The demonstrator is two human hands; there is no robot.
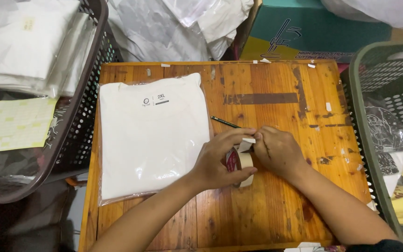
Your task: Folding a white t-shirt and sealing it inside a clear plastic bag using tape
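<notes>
Left hand (218, 161) is gripping the tape roll (241, 164) upright on the counter (267, 205), steadying it, while right hand (276, 150) is pinching its loose end. I'm seeing the bagged white shirt (152, 135) lying just left.

Illumination was even and warm from overhead, with sharp focus, soft shadows beneath the forearms and mild glare on the plastic bag (152, 135).

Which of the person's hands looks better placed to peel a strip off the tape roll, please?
Probably the right hand: its fingertips pinch the loose tape end, while the left hand wraps the tape roll, steadying it on the wooden table.
</notes>
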